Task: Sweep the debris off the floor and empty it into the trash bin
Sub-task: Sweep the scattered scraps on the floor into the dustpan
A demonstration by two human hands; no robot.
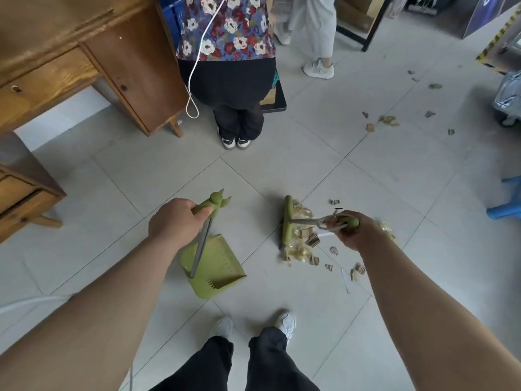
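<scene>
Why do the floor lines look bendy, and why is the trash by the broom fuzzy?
Head view: the wide-angle lens bows the grey tile floor lines outward; the green broom head and tan cardboard scraps smear from motion blur; the green plastic dustpan stays sharper; lighting is soft, without glare.

Your left hand [174, 221] and right hand [353, 231] are both bare, with no gloves, rings or watch showing, and back from the fingers your forearms run uncovered all the way to the bottom corners of the view, so no sleeve is visible on either side. Below and between your hands you wear dark, nearly black loose trousers [239, 365] whose legs fall in soft folds. Under the hems you wear pale grey-white sneakers [286, 323] with light laces, their toes just showing.
</scene>
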